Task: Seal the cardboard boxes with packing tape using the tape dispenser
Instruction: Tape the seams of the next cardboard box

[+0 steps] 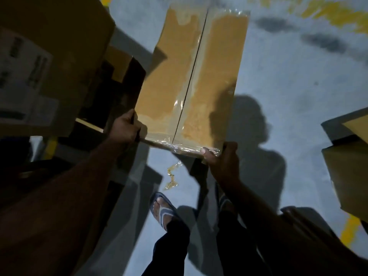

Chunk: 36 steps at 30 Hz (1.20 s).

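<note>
A long brown cardboard box is held up off the grey floor, its top flaps closed and covered with clear packing tape along the centre seam and the near edge. My left hand grips the box's near left corner. My right hand grips the near right corner, thumb on the taped top edge. No tape dispenser is visible.
A stack of dark cardboard boxes stands close on the left. More boxes sit at the right edge. A crumpled strip of tape lies on the floor by my sandalled feet. Yellow floor markings show at right.
</note>
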Tool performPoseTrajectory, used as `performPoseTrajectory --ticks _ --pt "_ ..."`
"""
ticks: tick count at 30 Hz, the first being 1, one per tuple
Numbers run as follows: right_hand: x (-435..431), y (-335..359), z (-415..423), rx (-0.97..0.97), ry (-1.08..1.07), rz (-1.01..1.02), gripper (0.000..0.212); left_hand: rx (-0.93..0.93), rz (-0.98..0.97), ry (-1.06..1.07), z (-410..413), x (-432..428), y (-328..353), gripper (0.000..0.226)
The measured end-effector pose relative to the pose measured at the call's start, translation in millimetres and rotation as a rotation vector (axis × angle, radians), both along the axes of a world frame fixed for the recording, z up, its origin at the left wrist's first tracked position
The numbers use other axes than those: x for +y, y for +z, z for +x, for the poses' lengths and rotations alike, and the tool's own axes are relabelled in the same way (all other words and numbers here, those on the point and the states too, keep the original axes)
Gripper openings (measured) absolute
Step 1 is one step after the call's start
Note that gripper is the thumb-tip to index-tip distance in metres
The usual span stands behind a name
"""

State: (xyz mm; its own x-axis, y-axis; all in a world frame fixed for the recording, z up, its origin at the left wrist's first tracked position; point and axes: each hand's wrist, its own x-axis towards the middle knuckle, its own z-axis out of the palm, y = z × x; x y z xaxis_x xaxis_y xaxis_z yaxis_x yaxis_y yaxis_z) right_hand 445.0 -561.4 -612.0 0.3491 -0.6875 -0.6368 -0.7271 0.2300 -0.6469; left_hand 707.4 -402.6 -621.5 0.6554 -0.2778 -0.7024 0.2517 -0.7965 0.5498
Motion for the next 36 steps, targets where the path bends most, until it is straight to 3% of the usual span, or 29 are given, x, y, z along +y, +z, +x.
performPoseTrajectory --ticks 2,6,9,14,16,19,23,25,32,34,36 --pt "15.3 -24.3 0.8 0.030 0.025 -0.007 0.052 -0.020 0.011 -0.022 -4.0 13.2 -31.8 0.025" --pt "26.7 -58.5 12.3 0.127 0.086 -0.010 0.047 -0.110 0.025 0.025 -11.8 3.4 -46.1 0.033" --pt "25.6 -79.0 22.4 0.185 0.093 -0.033 0.034 -0.135 0.033 0.016 -11.4 1.1 -65.7 0.023" --pt "24.2 -60.5 17.4 0.190 0.179 -0.078 0.032 -0.216 0.057 0.001 -28.5 4.1 -50.5 0.032" --pt "19.0 -31.2 17.2 0.144 0.246 -0.113 0.037 -0.223 0.074 0.006 -48.3 -4.0 -19.2 0.037" --pt "12.8 22.2 25.6 0.150 0.466 -0.109 0.043 -0.099 -0.009 0.081 -87.0 -11.1 39.1 0.010" --pt "14.6 119.5 36.8 0.149 0.625 -0.115 0.041 0.000 -0.035 0.197 -138.4 2.7 130.7 0.049" --pt "24.9 173.7 34.6 0.095 0.710 -0.133 0.041 0.018 -0.041 0.248 -162.3 12.8 185.8 0.054" --pt "82.3 352.1 26.5 -0.111 1.001 -0.149 0.037 -0.126 -0.058 0.361 -218.8 59.8 356.6 0.036" --pt "101.8 398.7 24.6 -0.156 1.179 -0.167 0.042 -0.196 -0.038 0.432 -228.8 80.4 398.0 0.040" --pt "123.0 438.4 24.8 -0.240 1.345 -0.220 0.044 -0.242 -0.029 0.492 -238.9 105.8 437.2 0.031"
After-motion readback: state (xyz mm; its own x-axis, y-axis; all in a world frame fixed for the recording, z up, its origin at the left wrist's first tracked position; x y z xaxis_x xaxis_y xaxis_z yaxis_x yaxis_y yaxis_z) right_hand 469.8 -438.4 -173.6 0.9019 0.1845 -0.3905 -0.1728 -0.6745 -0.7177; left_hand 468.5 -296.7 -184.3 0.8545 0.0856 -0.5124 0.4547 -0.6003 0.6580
